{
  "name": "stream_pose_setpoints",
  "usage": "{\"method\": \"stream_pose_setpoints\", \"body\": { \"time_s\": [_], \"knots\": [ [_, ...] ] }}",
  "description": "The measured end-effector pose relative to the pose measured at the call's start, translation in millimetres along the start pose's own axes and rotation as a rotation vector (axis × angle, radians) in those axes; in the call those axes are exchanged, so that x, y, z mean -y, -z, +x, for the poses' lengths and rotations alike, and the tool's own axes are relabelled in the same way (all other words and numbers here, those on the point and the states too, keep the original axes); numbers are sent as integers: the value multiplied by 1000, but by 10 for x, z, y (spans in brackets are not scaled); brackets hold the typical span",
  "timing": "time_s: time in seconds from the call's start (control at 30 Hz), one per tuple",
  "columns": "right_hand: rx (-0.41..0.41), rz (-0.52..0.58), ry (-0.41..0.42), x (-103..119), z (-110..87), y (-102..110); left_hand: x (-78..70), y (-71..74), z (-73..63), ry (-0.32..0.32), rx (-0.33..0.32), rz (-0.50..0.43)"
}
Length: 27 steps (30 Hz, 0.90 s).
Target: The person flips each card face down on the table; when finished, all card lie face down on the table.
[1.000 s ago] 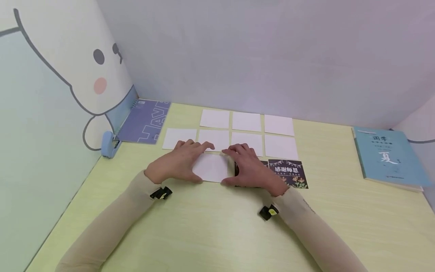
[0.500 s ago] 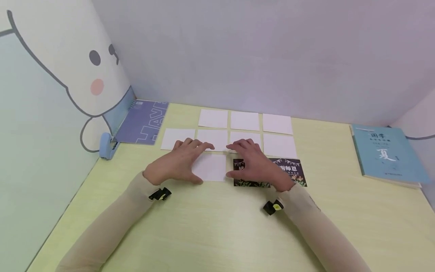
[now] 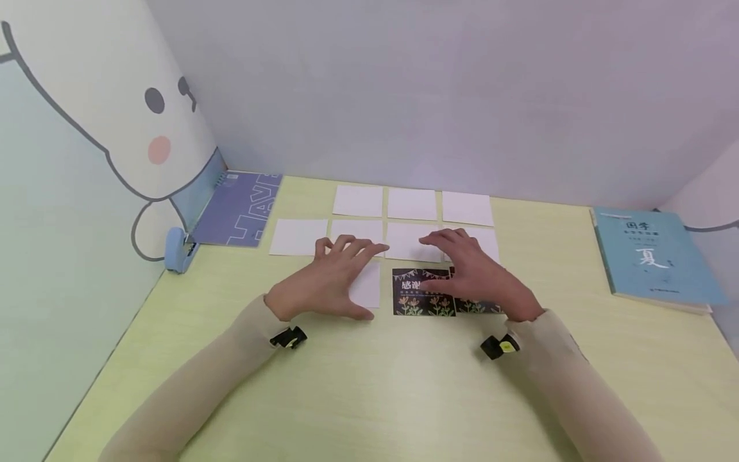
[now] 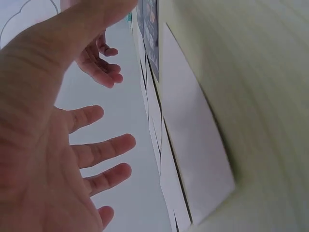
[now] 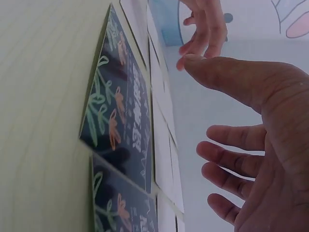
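Observation:
In the head view my left hand (image 3: 335, 279) hovers over the left part of a white card (image 3: 367, 287) in the front row, thumb and fingers spread. The left wrist view shows that card (image 4: 190, 130) lying flat, apart from the fingers (image 4: 104, 150). My right hand (image 3: 479, 276) is held above two dark cards printed with flowers and white characters. It overlaps the right side of the nearer-left dark card (image 3: 408, 303) and hides much of the other dark card (image 3: 475, 308). Nothing is between its fingers (image 5: 231, 157) in the right wrist view.
Behind the front row lie two rows of blank white cards (image 3: 412, 204) on the pale table (image 3: 398, 391). A purple notebook (image 3: 239, 208) and a blue stapler-like object (image 3: 176, 250) sit at left. A blue book (image 3: 655, 256) lies far right.
My right hand has moved right, from the white card's edge to over the dark cards, uncovering the left one. The left hand has shifted slightly right over the white card.

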State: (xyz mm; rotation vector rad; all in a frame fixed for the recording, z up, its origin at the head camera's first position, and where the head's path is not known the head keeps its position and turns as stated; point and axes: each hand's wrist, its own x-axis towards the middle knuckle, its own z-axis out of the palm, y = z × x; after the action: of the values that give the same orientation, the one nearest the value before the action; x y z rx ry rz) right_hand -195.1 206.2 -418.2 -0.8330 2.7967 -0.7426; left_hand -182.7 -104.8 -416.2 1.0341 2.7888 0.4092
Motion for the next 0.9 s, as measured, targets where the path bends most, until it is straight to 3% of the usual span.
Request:
{"method": "stream_pose_setpoints", "body": {
  "time_s": [0.33,0.67,0.9],
  "knots": [
    [21,-41,8,-128,-238,-59,-262,-92,277,9,55,44],
    [47,-88,-17,-171,-316,-90,-321,-183,423,-12,67,8],
    [52,-103,-28,-182,-302,-126,-332,-240,488,-33,83,36]
  ]
}}
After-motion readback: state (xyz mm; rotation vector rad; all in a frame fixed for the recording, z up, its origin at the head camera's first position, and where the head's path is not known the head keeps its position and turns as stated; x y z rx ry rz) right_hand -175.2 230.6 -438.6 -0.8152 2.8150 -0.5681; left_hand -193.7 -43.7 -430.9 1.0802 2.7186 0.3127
